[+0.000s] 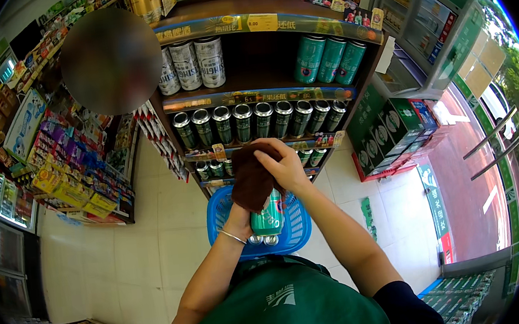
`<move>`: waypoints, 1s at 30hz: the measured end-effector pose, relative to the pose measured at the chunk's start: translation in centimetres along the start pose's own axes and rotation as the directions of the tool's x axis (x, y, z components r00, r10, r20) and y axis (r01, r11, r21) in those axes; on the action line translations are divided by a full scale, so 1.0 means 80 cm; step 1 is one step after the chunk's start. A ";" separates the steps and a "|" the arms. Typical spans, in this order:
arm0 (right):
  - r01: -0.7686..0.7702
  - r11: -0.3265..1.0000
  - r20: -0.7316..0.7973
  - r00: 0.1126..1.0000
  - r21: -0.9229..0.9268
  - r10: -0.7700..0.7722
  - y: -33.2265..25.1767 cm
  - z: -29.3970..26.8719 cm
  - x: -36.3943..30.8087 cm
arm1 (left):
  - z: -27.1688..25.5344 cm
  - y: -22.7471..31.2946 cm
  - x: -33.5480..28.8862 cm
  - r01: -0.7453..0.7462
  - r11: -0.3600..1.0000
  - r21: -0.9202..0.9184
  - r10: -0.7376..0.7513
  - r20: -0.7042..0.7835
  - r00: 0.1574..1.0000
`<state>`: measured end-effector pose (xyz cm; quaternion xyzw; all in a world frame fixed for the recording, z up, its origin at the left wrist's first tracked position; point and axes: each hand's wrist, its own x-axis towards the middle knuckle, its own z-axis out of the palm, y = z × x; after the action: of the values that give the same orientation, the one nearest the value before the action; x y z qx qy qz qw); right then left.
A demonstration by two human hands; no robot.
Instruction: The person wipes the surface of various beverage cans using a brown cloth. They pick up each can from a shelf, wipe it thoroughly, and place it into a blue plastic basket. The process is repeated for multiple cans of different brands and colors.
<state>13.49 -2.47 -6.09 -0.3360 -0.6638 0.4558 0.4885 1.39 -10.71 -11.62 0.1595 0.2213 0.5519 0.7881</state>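
My left hand [241, 221] is closed around a green drink can [268, 222], partly hidden by a brown cloth [252, 176]. The cloth drapes over the can's upper part, and my right hand [285, 167] grips it from the right with bent fingers. Below both hands is a blue plastic basket [301, 228], with a few silver-topped cans [271, 240] visible inside. Much of the basket's inside is hidden by my hands and the can.
Ahead stands a shelf unit with tall white cans [210, 63], larger green cans [318, 61] and a row of dark green cans [263, 121]. Snack racks [82, 155] stand left. Stacked cartons [389, 135] and a glass-door fridge [415, 19] are at right, near the doorway.
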 end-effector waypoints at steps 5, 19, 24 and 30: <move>-0.215 0.664 -0.188 0.857 0.716 0.480 0.020 0.001 -0.015 | 0.011 -0.006 -0.011 0.131 0.991 0.021 -0.130 -0.017 0.991; 0.562 0.681 0.279 0.826 -0.469 -0.489 -0.016 0.033 -0.091 | -0.033 0.031 0.041 -0.141 0.892 -0.429 0.268 0.250 0.931; 0.646 0.566 0.369 0.761 -0.513 -0.534 0.035 0.013 -0.111 | -0.039 0.022 0.029 -0.118 0.955 -0.273 0.148 0.092 0.985; -0.217 0.970 -0.143 0.962 0.106 0.231 0.067 -0.007 -0.134 | -0.006 0.028 0.031 -0.292 0.874 -0.389 0.181 -0.297 0.938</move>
<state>17.23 -9.92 -14.67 -0.4212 -0.5607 0.5099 0.4982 0.04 -7.63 -11.32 -0.0618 0.1718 0.6953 0.6952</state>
